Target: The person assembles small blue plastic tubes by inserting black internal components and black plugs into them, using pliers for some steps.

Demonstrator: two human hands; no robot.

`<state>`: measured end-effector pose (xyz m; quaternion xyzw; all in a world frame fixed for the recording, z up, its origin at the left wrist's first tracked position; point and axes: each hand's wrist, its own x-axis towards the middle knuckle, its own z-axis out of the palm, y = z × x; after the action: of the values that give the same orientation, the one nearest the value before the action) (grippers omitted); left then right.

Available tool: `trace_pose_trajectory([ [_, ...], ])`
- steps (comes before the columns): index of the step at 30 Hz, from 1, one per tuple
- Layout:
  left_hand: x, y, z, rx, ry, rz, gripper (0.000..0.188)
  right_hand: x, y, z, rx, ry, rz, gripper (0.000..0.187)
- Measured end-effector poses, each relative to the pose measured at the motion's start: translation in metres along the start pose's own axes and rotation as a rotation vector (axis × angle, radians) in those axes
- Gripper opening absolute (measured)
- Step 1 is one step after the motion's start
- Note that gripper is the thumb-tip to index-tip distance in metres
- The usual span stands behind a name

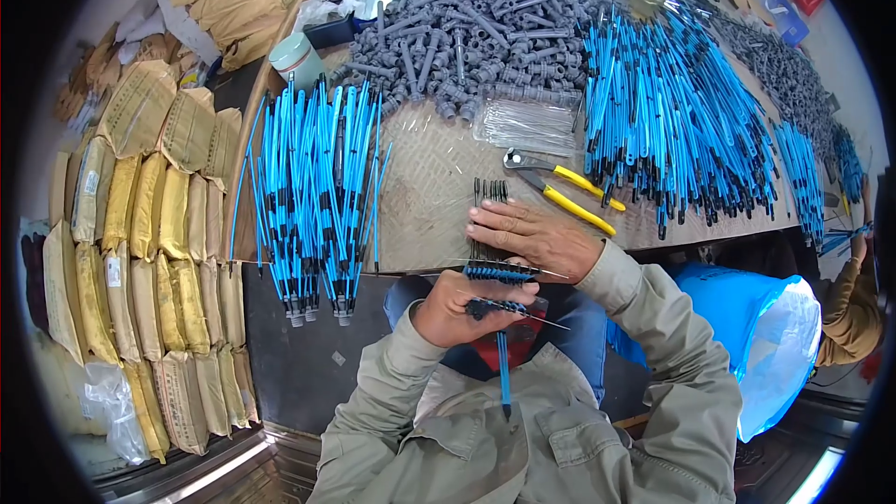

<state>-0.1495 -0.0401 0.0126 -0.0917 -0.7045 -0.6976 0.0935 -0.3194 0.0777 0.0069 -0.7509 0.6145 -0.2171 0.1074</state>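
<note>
My left hand (450, 310) is closed round a bundle of thin blue-and-black rods (504, 364), just off the table's front edge. Their blue ends hang toward my lap. Thin metal wires (551, 322) stick out sideways from the bundle. My right hand (541, 235) lies over the rods' black ends (489, 190) at the table edge, fingers stretched out flat. Its thumb is mostly hidden. Beyond that hand lie pliers with yellow handles (579, 210), jaws pointing left.
Blue-and-black rods are heaped at right (672, 121) and left (317, 177), the left ones overhanging the edge. Grey plastic fittings (467, 19) fill the back. A clear tray (527, 126) holds thin wires. A blue sack (747, 336) stands right; wrapped packets (149, 205) are stacked left.
</note>
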Motion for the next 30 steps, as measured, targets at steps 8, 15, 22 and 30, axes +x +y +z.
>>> trace_pose_trajectory([
  [8, -0.006, -0.010, 0.007, 0.079, 0.040, 0.064, 0.034, -0.003, 0.002, 0.008, 0.005, 0.059, 0.036, 0.058],
  [15, -0.010, -0.018, 0.006, 0.130, -0.002, 0.133, 0.037, -0.003, -0.001, 0.009, -0.041, 0.060, 0.015, 0.061],
  [22, -0.029, -0.033, 0.020, 0.062, 0.047, 0.116, 0.039, -0.005, 0.005, 0.015, -0.097, 0.108, -0.035, 0.053],
  [30, -0.025, -0.010, -0.001, 0.210, -0.164, 0.015, 0.052, -0.003, 0.008, 0.021, -0.102, 0.116, -0.043, 0.055],
])
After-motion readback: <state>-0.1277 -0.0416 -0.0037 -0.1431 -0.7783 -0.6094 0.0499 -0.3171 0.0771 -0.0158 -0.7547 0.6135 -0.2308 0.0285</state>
